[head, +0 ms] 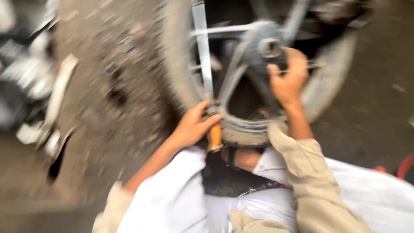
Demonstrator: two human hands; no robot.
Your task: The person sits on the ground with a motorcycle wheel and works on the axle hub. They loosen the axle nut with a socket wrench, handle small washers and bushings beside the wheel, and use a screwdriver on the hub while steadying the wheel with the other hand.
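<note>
Although motion blur softens the whole view, the layout reads clearly from left to right. At far left, blurred pale and dark metal parts [30,82] lie on the dirty concrete floor [108,129]; their kind cannot be told. Toward the centre, the left hand [194,125] is closed around an orange-handled tool [214,137], whose tip appears to bear against the rim beside the tyre [177,73]; the tip itself is hidden by the fingers. The wheel [241,125], grey and spoked, stands tilted just in front of the person's knees, its lower edge close to a foot in a dark sandal [241,157]. A flat metal bar [202,51] runs upward from the left hand across the wheel. To the right, the right hand [288,77] grips a spoke close to the hub [269,45], fingers curled shut, apparently steadying the wheel. The step in hand appears to be prying at the tyre edge. The next move probably calls for firm leverage on the tool while the other hand keeps the wheel from turning. At far right, an orange-red curved object [405,166] shows at the frame edge.
</note>
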